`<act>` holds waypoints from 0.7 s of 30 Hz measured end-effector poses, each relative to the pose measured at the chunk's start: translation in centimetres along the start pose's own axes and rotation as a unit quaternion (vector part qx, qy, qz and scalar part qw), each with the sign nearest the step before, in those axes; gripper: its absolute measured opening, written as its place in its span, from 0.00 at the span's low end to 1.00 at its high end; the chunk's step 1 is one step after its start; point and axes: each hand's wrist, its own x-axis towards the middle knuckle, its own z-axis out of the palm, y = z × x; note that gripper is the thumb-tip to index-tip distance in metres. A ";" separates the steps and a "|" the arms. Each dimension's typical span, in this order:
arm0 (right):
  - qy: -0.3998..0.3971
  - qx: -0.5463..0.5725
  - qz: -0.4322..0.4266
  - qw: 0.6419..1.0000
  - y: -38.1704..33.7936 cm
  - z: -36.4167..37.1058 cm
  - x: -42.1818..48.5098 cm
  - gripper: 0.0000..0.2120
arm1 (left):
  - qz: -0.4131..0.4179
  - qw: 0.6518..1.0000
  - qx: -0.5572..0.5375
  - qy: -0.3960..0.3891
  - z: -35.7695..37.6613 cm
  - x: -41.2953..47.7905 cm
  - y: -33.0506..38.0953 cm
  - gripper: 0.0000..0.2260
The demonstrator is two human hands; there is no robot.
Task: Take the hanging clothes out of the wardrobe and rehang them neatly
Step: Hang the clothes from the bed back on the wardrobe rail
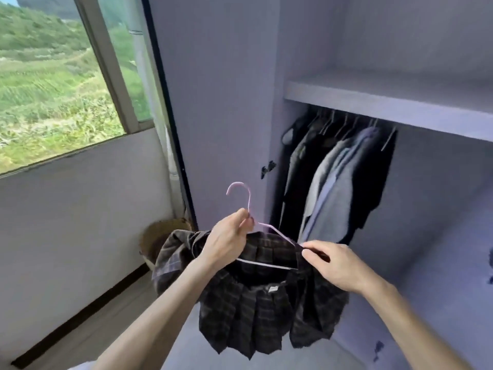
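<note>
Gripping the thin pink wire hanger (249,209) at its neck, left hand (226,240) steadies it; right hand (336,265) pinches, seemingly, the dark plaid pleated skirt (256,303) waistband, straightening it.

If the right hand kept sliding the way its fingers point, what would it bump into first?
The right hand points left along the pink hanger, already pinching the dark plaid skirt on it. Next it would probably meet the left hand gripping the hanger's neck, though depth is unclear.
</note>
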 end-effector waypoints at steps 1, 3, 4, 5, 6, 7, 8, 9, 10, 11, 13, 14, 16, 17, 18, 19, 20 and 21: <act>0.009 -0.021 0.022 0.999 1.3 -0.3 -1.0 0.15 | 0.012 1.000 -0.002 -0.007 0.9 0.8 0.3 0.07; 0.017 -0.070 0.059 0.996 3.4 -0.8 -3.0 0.18 | 0.029 0.999 -0.020 -0.021 2.8 2.1 1.5 0.08; 0.020 -0.085 0.073 0.993 4.0 -1.0 -4.0 0.18 | 0.038 0.998 -0.031 -0.028 3.7 2.6 2.2 0.09; 0.025 -0.093 0.082 0.992 4.5 -0.9 -4.9 0.19 | 0.048 0.997 -0.041 -0.033 4.5 3.1 2.9 0.11; 0.032 -0.097 0.086 0.991 4.8 -0.8 -5.7 0.20 | 0.060 0.996 -0.052 -0.036 5.2 3.4 3.8 0.12; 0.044 -0.100 0.090 0.990 5.0 -0.7 -6.4 0.19 | 0.069 0.995 -0.062 -0.040 5.9 3.9 4.4 0.12; 0.060 -0.107 0.094 0.988 5.2 -0.6 -7.1 0.17 | 0.078 0.993 -0.071 -0.043 6.5 4.3 5.1 0.11; 0.082 -0.117 0.099 0.985 5.4 -0.5 -7.8 0.14 | 0.085 0.992 -0.077 -0.049 7.0 4.7 5.7 0.10; 0.105 -0.130 0.105 0.980 5.7 -0.6 -8.4 0.12 | 0.095 0.990 -0.083 -0.057 7.4 5.1 6.4 0.09; 0.126 -0.145 0.111 0.975 6.0 -0.8 -9.1 0.11 | 0.106 0.988 -0.086 -0.067 7.8 5.4 7.0 0.09; 0.148 -0.179 0.126 0.965 6.4 -1.3 -10.4 0.12 | 0.129 0.984 -0.088 -0.087 8.6 5.9 8.2 0.09; 0.152 -0.192 0.133 0.960 6.6 -1.5 -11.0 0.13 | 0.137 0.982 -0.089 -0.095 9.0 6.0 8.7 0.09; 0.144 -0.185 0.153 0.960 6.6 -2.0 -12.1 0.12 | 0.144 0.979 -0.101 -0.107 9.6 6.4 9.5 0.10; 0.131 -0.141 0.167 0.967 6.5 -2.2 -12.6 0.10 | 0.145 0.977 -0.110 -0.111 9.8 6.6 9.8 0.10; 0.113 -0.075 0.180 0.974 6.4 -2.4 -13.0 0.08 | 0.146 0.976 -0.114 -0.115 10.0 6.8 10.1 0.10; 0.089 -0.007 0.192 0.977 6.2 -2.5 -13.2 0.06 | 0.147 0.976 -0.109 -0.121 10.2 7.1 10.4 0.10; 0.058 0.046 0.200 0.977 6.0 -2.5 -13.4 0.05 | 0.150 0.975 -0.098 -0.129 10.4 7.2 10.7 0.10; 0.028 0.084 0.206 0.975 5.8 -2.5 -13.6 0.05 | 0.154 0.975 -0.087 -0.137 10.7 7.3 11.0 0.10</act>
